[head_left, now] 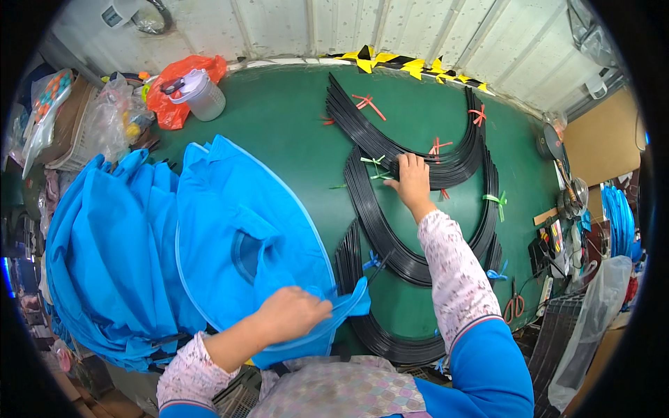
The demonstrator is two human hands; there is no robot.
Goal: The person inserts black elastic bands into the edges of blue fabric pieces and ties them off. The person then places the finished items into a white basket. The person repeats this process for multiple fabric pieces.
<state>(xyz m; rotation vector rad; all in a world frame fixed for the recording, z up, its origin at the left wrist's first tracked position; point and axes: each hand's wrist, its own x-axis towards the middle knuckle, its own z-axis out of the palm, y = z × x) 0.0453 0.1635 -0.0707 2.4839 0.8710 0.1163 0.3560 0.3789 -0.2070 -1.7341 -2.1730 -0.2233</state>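
Green surface [279, 118] filling the frame: left hand [293, 313] is gripping a blue fabric piece [244, 244]; right hand [412, 177], fingers spread, is pressing on curved black plastic strips [390, 240].

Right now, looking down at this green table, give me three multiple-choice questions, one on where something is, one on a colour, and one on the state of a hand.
1. Where is the right hand?
A. On the bundles of curved black strips
B. On the white jar
C. On the scissors

2. What colour is the fabric piece under the left hand?
A. Red
B. Blue
C. Yellow

3. What is the left hand doing?
A. Lying flat and open
B. Hanging off the table
C. Pinching the fabric's edge

Answers: 1 A, its fingers rest on the black strips. 2 B, the fabric is plainly blue. 3 C, the fingers close on the fabric's trimmed edge.
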